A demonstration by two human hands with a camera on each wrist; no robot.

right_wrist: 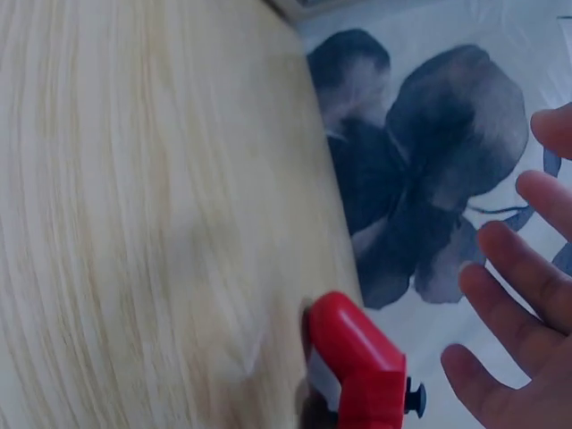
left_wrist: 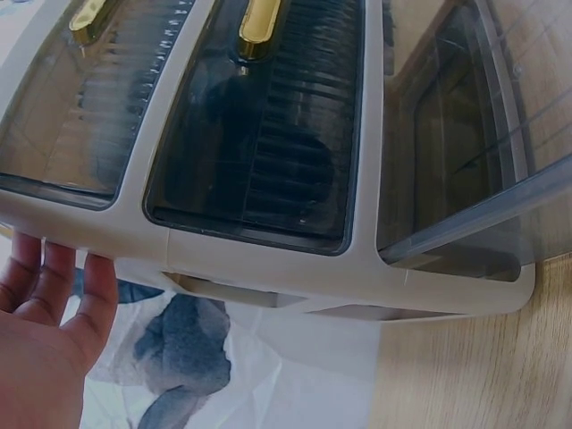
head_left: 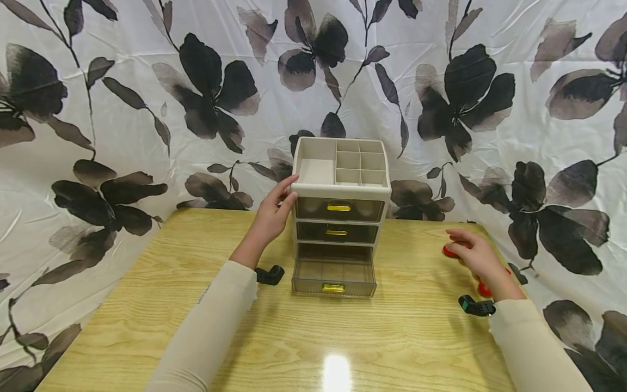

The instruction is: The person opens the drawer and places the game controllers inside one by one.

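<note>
A cream desktop drawer organizer (head_left: 341, 190) stands at the back of the table, with small compartments on top and smoky drawers with gold handles. Its bottom drawer (head_left: 308, 286) is pulled out, and no contents show in it. My left hand (head_left: 270, 219) rests its fingertips against the organizer's left side, near the top; the left wrist view shows those fingers (left_wrist: 100, 295) straight along the edge. On the right, my right hand (head_left: 476, 261) hovers with loose fingers above a red object (head_left: 449, 252). In the right wrist view a red object (right_wrist: 366, 366) with a small black knob lies apart from that hand.
Another red item (head_left: 484, 289) lies near the table's right edge, partly hidden by the right wrist. Black wrist devices (head_left: 270, 275) show beside both sleeves. A floral cloth (head_left: 313, 98) hangs behind the wooden table (head_left: 235, 337).
</note>
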